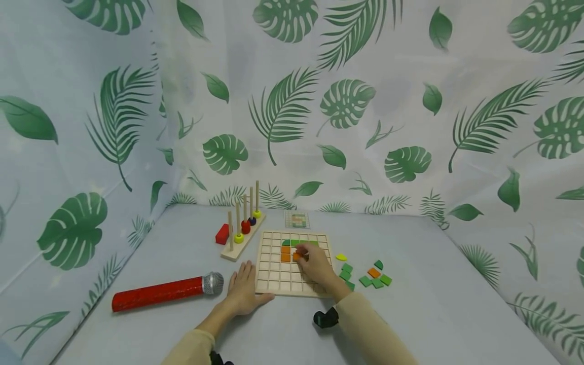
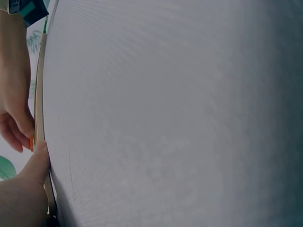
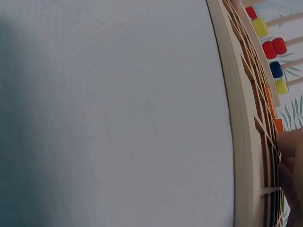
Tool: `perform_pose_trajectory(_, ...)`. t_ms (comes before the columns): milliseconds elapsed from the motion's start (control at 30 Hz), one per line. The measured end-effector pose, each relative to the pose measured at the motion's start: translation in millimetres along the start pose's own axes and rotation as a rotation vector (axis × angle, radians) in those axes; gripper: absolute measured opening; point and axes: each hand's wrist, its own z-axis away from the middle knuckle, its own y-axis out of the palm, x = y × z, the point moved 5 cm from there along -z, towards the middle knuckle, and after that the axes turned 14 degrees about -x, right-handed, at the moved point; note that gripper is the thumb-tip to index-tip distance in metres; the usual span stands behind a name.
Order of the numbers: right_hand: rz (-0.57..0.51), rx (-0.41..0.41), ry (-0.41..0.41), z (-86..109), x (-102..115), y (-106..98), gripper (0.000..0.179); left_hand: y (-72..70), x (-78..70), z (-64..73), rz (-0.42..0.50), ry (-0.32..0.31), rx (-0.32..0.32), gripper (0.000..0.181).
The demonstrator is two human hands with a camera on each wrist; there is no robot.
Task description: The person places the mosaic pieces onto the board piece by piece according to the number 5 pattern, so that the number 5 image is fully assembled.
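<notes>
A wooden grid board lies on the table, with green tiles in one row and orange tiles below them. Over its middle, my right hand pinches an orange square tile between thumb and fingers. That tile shows its edge by the fingertips in the right wrist view. My left hand rests flat at the board's left front corner, fingers straight, thumb along the front edge. In the left wrist view, the thumb touches the board's rim.
Loose green tiles, an orange tile and a yellow piece lie right of the board. A red toy microphone is at left. Behind stand a peg stand with beads, a red block and a pattern card.
</notes>
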Motion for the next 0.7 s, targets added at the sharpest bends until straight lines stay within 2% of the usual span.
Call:
perform_pose_trajectory(233,0.029,0.022,0.013,1.6,-3.9,8.3,0.028,-1.2,-3.1,2.4,0.018,0.006,-0.006,0.096)
perform_pose_trajectory(367,0.041,0.029,0.048,0.6,-5.4,7.8,0.031,-2.0,-3.7,1.7,0.015,0.002,-0.005,0.096)
perform_pose_trajectory(700,0.061,0.002,0.024,-0.2,-3.3,6.8,0.03,-0.2,-0.5,0.1,0.007,-0.003,0.0,0.097)
